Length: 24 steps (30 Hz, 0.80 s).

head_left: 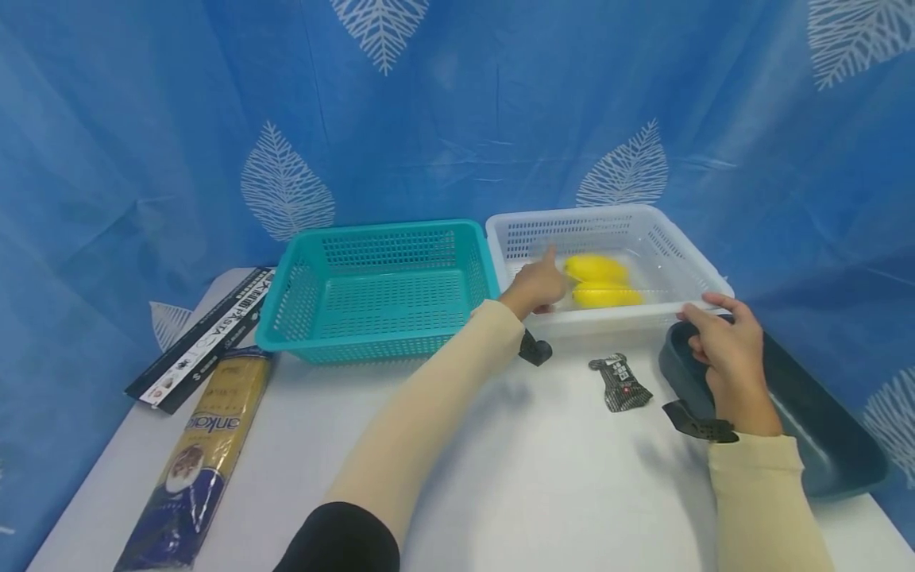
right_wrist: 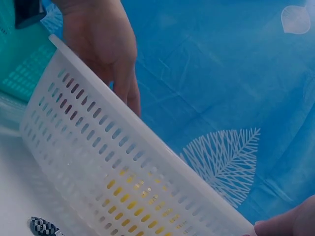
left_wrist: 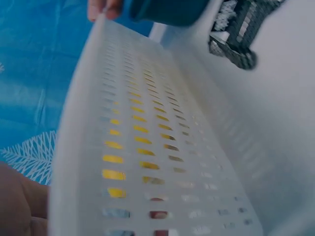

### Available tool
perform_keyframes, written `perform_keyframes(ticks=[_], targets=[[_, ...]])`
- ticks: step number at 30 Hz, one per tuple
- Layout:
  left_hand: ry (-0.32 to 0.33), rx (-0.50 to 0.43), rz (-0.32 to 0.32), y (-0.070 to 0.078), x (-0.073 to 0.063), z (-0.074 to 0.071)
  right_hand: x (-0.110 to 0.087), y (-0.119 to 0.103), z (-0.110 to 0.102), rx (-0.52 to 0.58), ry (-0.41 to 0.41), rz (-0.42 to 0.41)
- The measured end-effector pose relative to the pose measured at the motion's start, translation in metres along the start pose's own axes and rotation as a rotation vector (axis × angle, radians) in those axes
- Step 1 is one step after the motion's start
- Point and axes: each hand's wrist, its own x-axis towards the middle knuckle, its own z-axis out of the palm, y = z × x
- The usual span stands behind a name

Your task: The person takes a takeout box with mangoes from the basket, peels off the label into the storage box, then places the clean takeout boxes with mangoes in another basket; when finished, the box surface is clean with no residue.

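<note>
My left hand (head_left: 539, 286) reaches over the front rim of a white slotted basket (head_left: 593, 318), index finger extended inside its left part. The right wrist view shows this hand (right_wrist: 106, 49) hanging behind the rim, fingers pointing down, nothing visible in its grasp. At the basket's front right corner, my right hand (head_left: 729, 342) pinches the rim between thumb and fingers. Two yellow, mango-like fruits (head_left: 606, 295) lie in the basket, to the right of my left hand. Yellow also shows through the slots in both wrist views.
A teal basket (head_left: 379, 342) adjoins the white one on the left. A dark oblong tub (head_left: 822, 429) lies under and beside my right arm. A small black packet (head_left: 622, 383) is in front of the white basket. Far left are a black pasta box (head_left: 203, 338) and a gold-and-blue pasta bag (head_left: 203, 457).
</note>
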Motion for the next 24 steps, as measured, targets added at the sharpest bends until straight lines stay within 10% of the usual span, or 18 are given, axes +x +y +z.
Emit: perform_keyframes(ticks=[4, 13, 18, 24], targets=[[0.056, 0.248, 0.057, -0.004, -0.007, 0.007, 0.0, -0.001, 0.003, -0.023, -0.01, 0.0], [0.198, 0.459, 0.148, -0.002, -0.023, 0.007, 0.0, -0.005, 0.003, -0.124, 0.048, -0.006], [0.301, 0.458, 0.352, -0.01, -0.055, -0.018, -0.006, -0.012, 0.001, -0.013, 0.03, -0.061], [0.442, 0.468, 0.541, -0.052, -0.105, -0.045, -0.026, -0.03, 0.004, 0.045, 0.04, -0.292]])
